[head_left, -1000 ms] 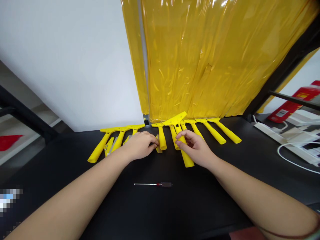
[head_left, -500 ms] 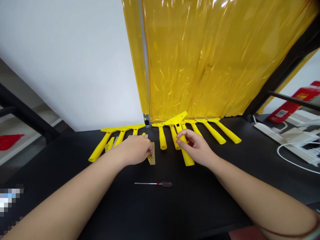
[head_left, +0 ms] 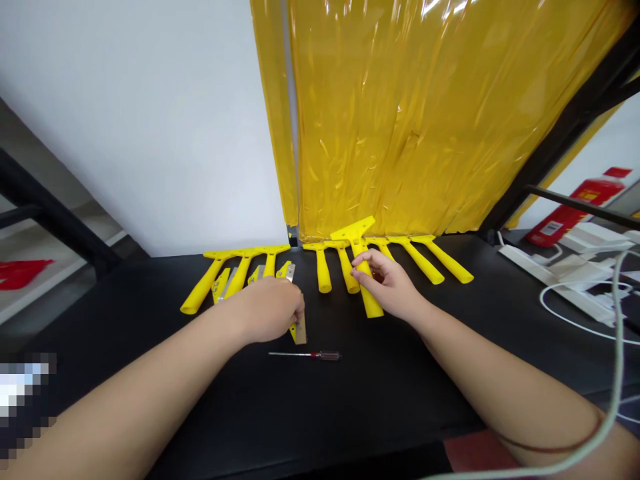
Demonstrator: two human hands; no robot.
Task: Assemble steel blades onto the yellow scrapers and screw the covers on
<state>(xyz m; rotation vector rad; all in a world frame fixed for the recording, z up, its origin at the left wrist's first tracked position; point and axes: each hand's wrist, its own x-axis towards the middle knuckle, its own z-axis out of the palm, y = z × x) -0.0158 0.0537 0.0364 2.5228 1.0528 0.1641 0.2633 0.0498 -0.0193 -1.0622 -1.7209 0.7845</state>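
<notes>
My left hand (head_left: 275,308) is closed, its fingertips pinching a scraper blade head (head_left: 301,331), a flat metal plate with a yellow part along one side. The back of the hand hides much of this piece. My right hand (head_left: 391,285) has its thumb and fingers curled round a yellow T-shaped scraper handle (head_left: 373,304), which is tilted, with its wide end away from me. Between my forearms and nearer to me, a screwdriver (head_left: 329,356) with a clear, red-banded grip lies on the black tabletop (head_left: 310,413).
Several yellow scraper handles line the back at left (head_left: 200,288) and right (head_left: 420,260). More blade heads (head_left: 220,283) lie among the left ones. A yellow plastic curtain (head_left: 400,120) hangs behind. White cables and a power strip (head_left: 555,280) are at right, near a red bottle (head_left: 575,207).
My left hand has drawn the blade head a little towards me, closer to the screwdriver. My right hand keeps its hold on the handle. The view has shifted slightly.
</notes>
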